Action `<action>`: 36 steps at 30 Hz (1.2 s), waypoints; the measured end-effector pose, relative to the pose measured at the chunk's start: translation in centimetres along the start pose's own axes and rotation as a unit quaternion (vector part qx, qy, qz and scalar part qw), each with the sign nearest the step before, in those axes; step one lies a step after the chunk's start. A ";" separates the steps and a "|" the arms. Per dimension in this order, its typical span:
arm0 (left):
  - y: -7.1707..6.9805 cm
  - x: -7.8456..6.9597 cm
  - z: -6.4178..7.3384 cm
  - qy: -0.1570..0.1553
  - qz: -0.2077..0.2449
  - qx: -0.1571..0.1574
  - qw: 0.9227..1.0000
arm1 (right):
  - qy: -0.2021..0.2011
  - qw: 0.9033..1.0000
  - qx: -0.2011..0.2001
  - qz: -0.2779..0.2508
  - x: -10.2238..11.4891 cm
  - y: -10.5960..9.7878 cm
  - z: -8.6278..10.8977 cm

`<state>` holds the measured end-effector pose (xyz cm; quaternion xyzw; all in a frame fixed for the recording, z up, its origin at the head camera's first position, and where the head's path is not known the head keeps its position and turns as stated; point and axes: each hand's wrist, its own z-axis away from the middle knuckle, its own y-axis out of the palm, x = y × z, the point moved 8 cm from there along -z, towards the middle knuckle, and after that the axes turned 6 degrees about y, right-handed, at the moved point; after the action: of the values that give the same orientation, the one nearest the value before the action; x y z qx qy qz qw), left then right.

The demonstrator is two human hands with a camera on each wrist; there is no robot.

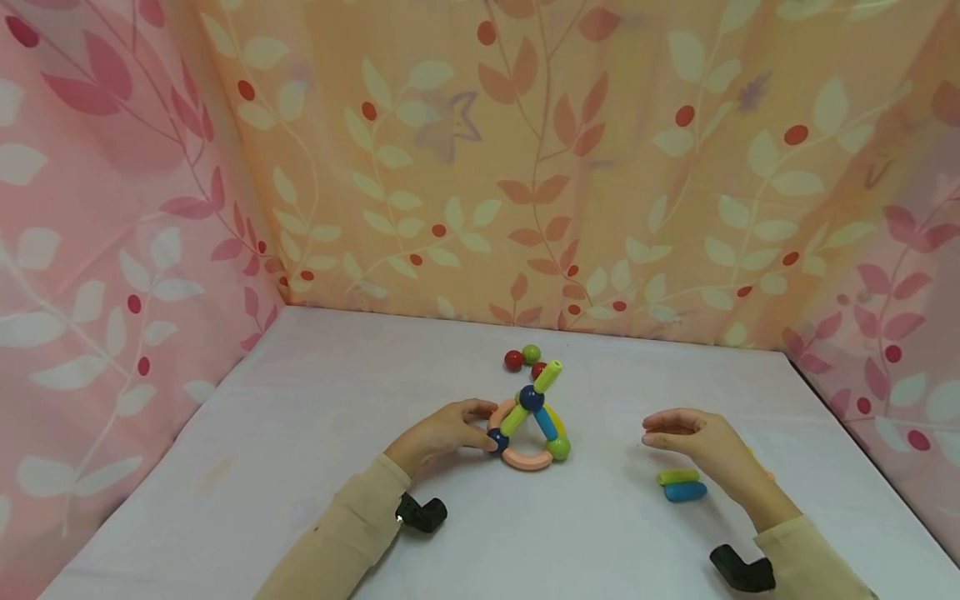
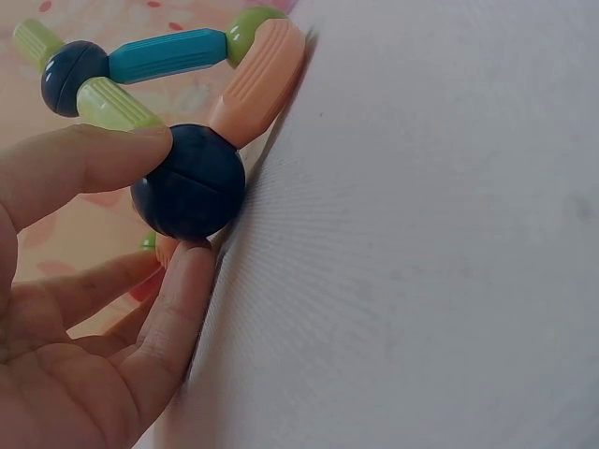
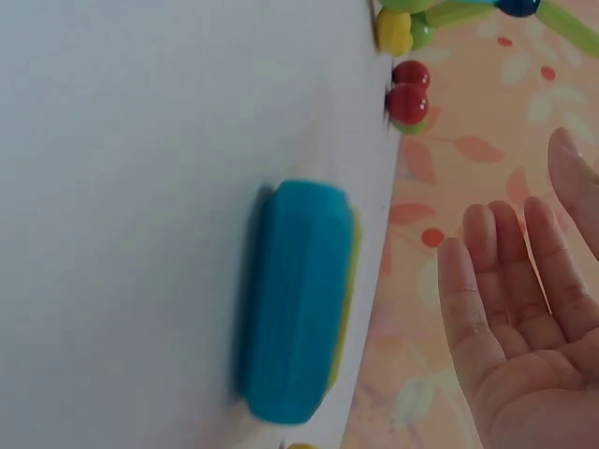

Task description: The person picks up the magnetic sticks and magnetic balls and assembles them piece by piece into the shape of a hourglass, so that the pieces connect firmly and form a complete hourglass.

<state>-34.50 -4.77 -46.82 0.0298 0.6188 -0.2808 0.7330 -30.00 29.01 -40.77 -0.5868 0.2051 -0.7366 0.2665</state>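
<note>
A built shape of rods and balls stands on the table, with curved peach rods (image 1: 527, 460) at its base and a dark blue ball (image 1: 532, 398) on top. From that ball a light green rod (image 1: 549, 375) points up, and a blue rod (image 1: 546, 423) slopes down to a green ball (image 1: 558, 447). My left hand (image 1: 448, 432) pinches the lower dark blue ball (image 2: 190, 183) between thumb and fingers. Holding nothing, my right hand (image 1: 699, 439) hovers with fingers extended near a loose light green rod (image 1: 678, 477) and a thick blue rod (image 3: 298, 301).
Behind the built shape lie red balls (image 1: 513, 361) and a green ball (image 1: 531, 354). More loose pieces are partly hidden behind the right hand. Patterned cloth (image 1: 480, 167) hangs around the back and sides of the white table (image 1: 337, 358).
</note>
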 end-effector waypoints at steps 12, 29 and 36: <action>-0.1 0.0 0.2 -0.009 -0.003 -0.009 1.000 | 0.041 0.998 0.000 0.046 -3.0 -1.0 0.3; 0.0 0.0 0.1 -0.008 -0.003 -0.008 1.000 | 0.041 0.995 0.050 0.070 -4.8 -1.0 0.2; 0.0 0.0 0.0 -0.010 -0.005 -0.009 1.000 | 0.019 0.994 0.064 0.089 -4.6 -0.7 -0.1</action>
<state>-34.49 -4.81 -46.84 0.0171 0.6137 -0.2796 0.7382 -29.38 32.50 -43.84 -0.5338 0.2136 -0.7328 0.3640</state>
